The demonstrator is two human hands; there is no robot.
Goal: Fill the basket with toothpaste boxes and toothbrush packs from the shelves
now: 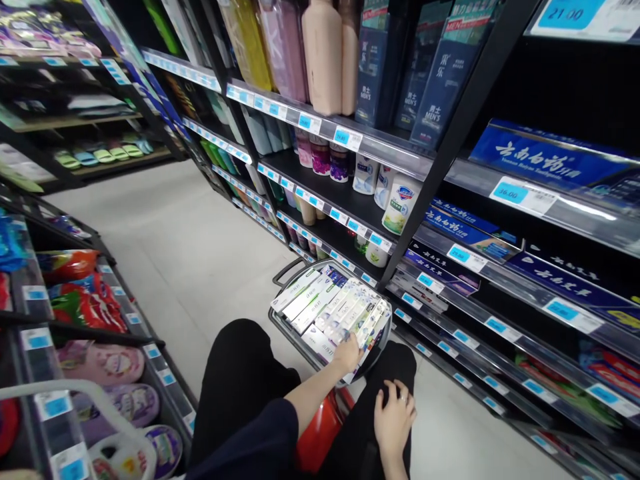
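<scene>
A dark grey shopping basket [295, 340] stands on the floor in front of my knees, filled with rows of toothpaste boxes [313, 300], mostly white with some blue and green. My left hand [349, 353] reaches over its near side, fingers closed at a white toothpaste box [351, 375] near the basket's right corner. The fingertips are partly hidden. On my right thigh [400, 367] rests my right hand [395, 417], holding nothing, its fingers apart and a ring on one. Something red [320, 433] shows between my legs.
Shelves on the right hold blue toothpaste boxes [530, 157], body wash bottles [325, 57] and a hand wash bottle [401, 203]. To the left, a low rack carries clogs [103, 367] and red packets [95, 300]. A pale floor aisle [165, 227] runs between them.
</scene>
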